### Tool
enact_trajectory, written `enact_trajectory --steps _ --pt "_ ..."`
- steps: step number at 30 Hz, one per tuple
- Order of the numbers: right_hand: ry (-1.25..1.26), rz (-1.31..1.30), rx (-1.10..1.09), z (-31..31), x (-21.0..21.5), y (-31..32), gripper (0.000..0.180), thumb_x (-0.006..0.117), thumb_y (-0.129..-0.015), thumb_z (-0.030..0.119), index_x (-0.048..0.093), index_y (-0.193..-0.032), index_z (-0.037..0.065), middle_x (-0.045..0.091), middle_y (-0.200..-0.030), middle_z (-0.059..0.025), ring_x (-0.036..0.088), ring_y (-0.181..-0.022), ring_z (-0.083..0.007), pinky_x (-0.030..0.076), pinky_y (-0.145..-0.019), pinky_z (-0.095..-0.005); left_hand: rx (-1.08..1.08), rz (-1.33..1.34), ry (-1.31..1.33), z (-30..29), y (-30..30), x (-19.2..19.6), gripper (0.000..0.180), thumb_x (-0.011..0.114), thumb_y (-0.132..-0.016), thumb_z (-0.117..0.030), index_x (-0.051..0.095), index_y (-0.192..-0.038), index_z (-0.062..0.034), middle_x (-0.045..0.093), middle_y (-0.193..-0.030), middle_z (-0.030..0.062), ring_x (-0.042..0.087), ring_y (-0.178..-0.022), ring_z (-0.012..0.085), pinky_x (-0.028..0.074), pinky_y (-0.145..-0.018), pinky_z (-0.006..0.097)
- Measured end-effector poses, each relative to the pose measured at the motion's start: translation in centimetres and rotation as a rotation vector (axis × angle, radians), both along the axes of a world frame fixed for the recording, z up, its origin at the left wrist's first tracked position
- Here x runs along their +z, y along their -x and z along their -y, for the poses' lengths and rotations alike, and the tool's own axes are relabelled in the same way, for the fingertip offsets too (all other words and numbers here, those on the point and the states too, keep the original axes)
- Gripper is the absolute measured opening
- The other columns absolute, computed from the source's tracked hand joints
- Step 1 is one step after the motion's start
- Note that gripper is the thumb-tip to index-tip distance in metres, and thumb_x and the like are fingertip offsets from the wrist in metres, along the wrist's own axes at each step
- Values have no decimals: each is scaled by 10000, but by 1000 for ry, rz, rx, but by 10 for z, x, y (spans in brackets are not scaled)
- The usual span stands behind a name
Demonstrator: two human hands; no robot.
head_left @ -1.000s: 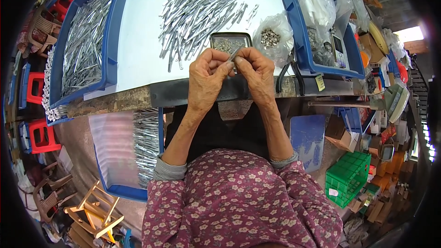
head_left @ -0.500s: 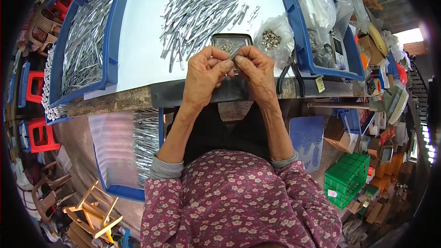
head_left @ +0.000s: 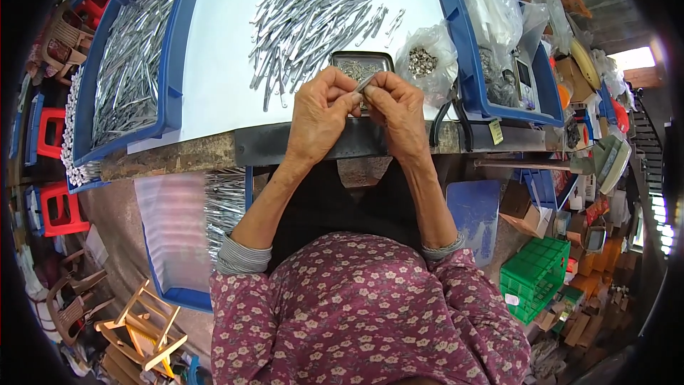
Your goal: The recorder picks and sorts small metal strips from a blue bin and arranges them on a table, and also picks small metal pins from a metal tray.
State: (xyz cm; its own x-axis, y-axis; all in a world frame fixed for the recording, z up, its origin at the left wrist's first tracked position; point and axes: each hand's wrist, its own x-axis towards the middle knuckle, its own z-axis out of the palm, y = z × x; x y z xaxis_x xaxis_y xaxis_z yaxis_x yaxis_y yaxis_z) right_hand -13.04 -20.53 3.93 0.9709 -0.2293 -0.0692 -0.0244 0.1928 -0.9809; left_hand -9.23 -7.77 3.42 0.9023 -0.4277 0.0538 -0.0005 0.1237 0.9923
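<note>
1 slim metal strip (head_left: 364,85) is at the near side of a dark-rimmed tray (head_left: 362,53), pinched by the person's left hand (head_left: 319,114) and right hand (head_left: 400,117). Left of the tray lies a heap of metal strips (head_left: 303,25); right, an opened plastic bag (head_left: 446,44).

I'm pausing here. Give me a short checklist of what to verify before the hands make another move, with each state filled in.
1. Both hands visible: ok. Left hand and right hand meet at the table's near edge.
2. Thin metal piece held: ok, pinched between the fingertips of both hands.
3. Its pinched end properly set: cannot tell, fingers cover it.
4. Dark tray fully uncovered: not ok, the hands hide its near side.
5. Clear plastic bag open: ok, small metal parts show inside.
6. Black-handled tool free: ok, neither hand holds it.
</note>
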Motion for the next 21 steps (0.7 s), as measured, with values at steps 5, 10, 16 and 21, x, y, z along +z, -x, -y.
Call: enact_trajectory --steps 5,10,16,21 --pt "-119 -68 -8 -1 1 -1 59 527 -784 47 546 -753 1 485 -603 14 371 -475 -20 259 -418 -169 92 153 -80 4 2 -5 50 558 -815 -5 510 -810 10 576 -635 13 535 -591 44 419 -513 186" --pt "-310 -94 1 3 1 -2 54 527 -779 47 542 -756 0 496 -630 -3 375 -491 -25 266 -417 -165 154 368 -217 5 2 -9 78 532 -791 6 455 -786 -5 523 -599 144 559 -512 242 403 -464 323" --pt "-453 -108 76 9 -2 -3 87 507 -789 68 530 -755 -9 495 -650 -30 354 -484 -28 266 -411 -155 164 448 -248 6 1 -12 90 518 -795 -3 432 -814 -20 521 -633 175 565 -581 349 418 -485 362" --pt "-456 -113 84 8 -1 -2 88 502 -788 64 525 -772 -20 490 -651 -35 349 -483 -30 262 -408 -152 203 503 -272 8 1 -13 75 524 -790 12 455 -808 -12 529 -630 152 562 -555 279 412 -484 324"
